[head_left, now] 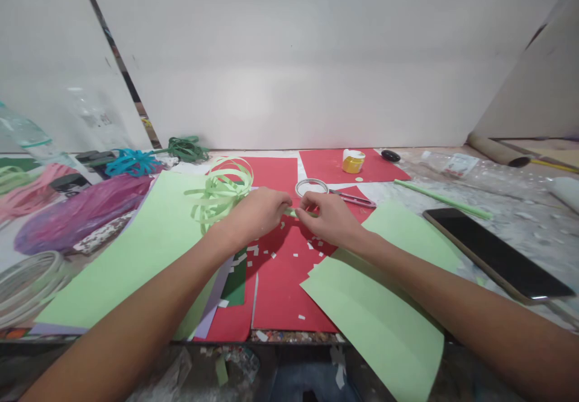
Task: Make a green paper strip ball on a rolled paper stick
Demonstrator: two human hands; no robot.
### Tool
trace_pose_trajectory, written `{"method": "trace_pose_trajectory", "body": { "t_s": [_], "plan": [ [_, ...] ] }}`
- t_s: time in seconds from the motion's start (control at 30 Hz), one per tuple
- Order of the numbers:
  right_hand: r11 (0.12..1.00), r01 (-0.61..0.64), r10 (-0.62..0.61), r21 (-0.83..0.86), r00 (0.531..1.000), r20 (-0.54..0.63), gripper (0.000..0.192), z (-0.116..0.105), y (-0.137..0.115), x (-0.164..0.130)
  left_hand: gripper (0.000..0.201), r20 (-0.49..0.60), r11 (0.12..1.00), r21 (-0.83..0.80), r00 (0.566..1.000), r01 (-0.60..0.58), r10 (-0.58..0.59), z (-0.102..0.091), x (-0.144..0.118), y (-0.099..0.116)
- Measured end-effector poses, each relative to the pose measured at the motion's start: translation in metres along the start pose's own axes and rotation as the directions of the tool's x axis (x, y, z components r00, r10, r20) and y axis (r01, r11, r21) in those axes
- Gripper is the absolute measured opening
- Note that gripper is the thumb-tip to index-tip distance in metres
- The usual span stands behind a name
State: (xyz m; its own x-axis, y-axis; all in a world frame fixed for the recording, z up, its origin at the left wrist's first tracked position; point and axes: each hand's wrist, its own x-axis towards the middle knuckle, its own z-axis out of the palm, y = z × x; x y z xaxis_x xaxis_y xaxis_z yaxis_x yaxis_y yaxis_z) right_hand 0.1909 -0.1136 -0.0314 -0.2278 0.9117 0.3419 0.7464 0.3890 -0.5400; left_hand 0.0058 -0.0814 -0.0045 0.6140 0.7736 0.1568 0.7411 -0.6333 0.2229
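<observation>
Centrally over red paper [289, 275] on desk [520, 221]: left hand [256, 215] and right hand [330, 216] drawn close together, fingertips nearly meeting, both pinching one narrow light-green paper strip [296, 213] between them. Strip end short and partly hidden by fingers; exact grip of each finger not resolvable. Loose coil of light-green paper strips [221, 192] just left of and behind left hand, touching or nearly touching wrist side. Small white paper scraps [253, 250] scattered on red paper below hands. Light-green sheet [136, 257] under left forearm; second light-green sheet [384, 293] under right forearm, tilted, overhanging desk edge. Tape roll [311, 187] just behind right hand, cutter [355, 197] beside it to right. Yellow glue pot [353, 161] with open lid farther back on red paper; small dark object [390, 155] near it. Rolled green paper stick [443, 200] lying diagonally, well right of hands. Dark phone [497, 254], screen up, near right forearm. Far left: purple strip bundle [76, 212], pink strip bundle [27, 194], blue strip bundle [131, 163], dark-green strip bundle [186, 148], clear plastic container [27, 281] at desk corner.
</observation>
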Motion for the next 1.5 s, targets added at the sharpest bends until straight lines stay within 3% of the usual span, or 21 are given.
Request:
{"method": "trace_pose_trajectory", "body": {
  "t_s": [0.6,1.5],
  "plan": [
    [0.994,-0.001,0.005,-0.111,0.999,0.034,0.023,-0.004,0.000,0.000,0.033,0.004,1.000,0.025,1.000,-0.011,0.011,0.001,-0.004,0.005],
    [0.994,-0.108,0.103,0.016,0.976,0.193,0.030,-0.010,-0.004,-0.004,0.034,0.046,0.992,-0.122,0.998,-0.041,0.047,0.006,-0.003,0.012]
  ]
}}
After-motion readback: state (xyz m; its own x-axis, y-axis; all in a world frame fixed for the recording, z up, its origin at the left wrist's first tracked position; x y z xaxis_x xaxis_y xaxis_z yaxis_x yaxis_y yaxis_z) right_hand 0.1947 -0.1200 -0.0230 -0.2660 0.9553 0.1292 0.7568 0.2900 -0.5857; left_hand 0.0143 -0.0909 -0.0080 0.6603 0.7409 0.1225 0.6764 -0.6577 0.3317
